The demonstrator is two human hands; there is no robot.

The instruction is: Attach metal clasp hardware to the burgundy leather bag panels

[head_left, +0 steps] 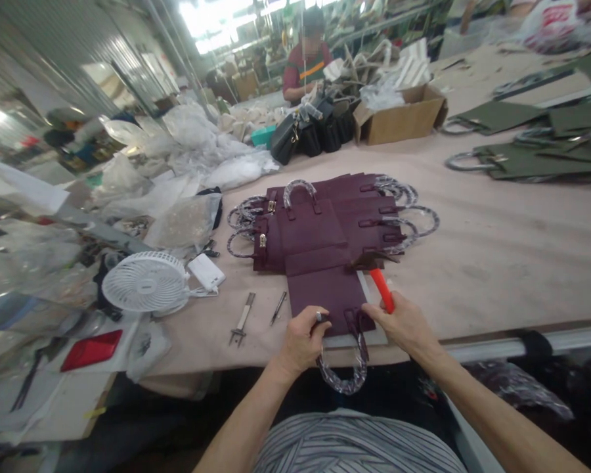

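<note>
A purple leather bag panel with a plastic-wrapped handle lies spread at the table's near edge. My left hand rests on its lower left, fingers curled and pinched beside the handle; what is between them is hidden. In my right hand is an orange-handled tool with a wide dark head, its exact kind unclear. The thumb and fingertips of that hand reach the panel's right edge near the handle base. Beyond lie stacked purple bags with wrapped handles and metal clasps.
Left of the panel lie a caliper and a pen-like tool. A white fan, a white power bank and a red phone are farther left. Behind are black bags, a cardboard box, green bags and a co-worker.
</note>
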